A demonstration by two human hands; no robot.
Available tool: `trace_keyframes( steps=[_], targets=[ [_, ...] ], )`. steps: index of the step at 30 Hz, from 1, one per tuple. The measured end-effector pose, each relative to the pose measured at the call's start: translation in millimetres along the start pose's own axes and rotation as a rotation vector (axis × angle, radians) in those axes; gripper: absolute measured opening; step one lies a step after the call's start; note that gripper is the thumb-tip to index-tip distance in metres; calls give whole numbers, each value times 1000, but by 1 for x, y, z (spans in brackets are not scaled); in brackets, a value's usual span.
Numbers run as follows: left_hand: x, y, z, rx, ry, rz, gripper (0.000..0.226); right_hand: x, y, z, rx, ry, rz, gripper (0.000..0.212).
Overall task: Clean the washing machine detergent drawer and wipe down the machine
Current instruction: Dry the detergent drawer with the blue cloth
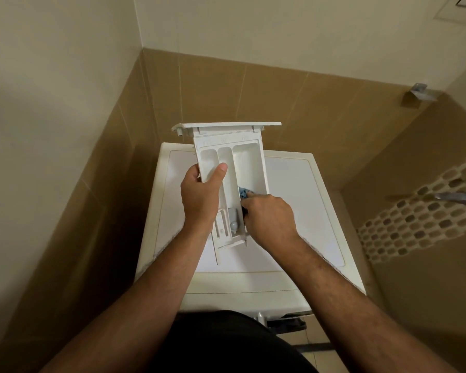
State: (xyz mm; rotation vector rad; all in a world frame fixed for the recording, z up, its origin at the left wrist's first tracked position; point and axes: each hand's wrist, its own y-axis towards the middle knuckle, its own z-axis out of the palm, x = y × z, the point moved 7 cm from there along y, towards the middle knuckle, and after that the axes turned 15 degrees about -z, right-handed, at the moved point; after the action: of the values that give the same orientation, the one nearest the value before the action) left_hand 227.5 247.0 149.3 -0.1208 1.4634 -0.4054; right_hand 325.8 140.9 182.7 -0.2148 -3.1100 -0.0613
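Note:
The white detergent drawer (249, 162) is out of the machine and held above the white washing machine top (304, 200), its front panel pointing away from me. My left hand (201, 196) grips the drawer's left side, thumb lying inside the left compartment. My right hand (271, 215) holds a blue cloth (244, 192) pushed into the wide right compartment; most of the cloth is hidden under the fingers. A small grey cap sits in the drawer's near end.
The machine stands in a corner of brown tiled walls, close on the left and behind. A mosaic tile strip (425, 219) and a metal fixture (453, 197) are on the right wall. A dark opening shows at the machine's front near my body.

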Motion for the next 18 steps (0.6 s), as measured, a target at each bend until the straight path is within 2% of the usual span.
trace_keyframes(
  steps=[4,12,18],
  targets=[
    [-3,-3,-1,15,-21,19,19,1,0,-3,53,-12,5,17],
    [1,-12,5,54,-38,31,12,-15,-5,-7,141,142,86,25],
    [4,-9,8,13,-79,-23,18,-32,-23,-17,16,201,79,6]
  ],
)
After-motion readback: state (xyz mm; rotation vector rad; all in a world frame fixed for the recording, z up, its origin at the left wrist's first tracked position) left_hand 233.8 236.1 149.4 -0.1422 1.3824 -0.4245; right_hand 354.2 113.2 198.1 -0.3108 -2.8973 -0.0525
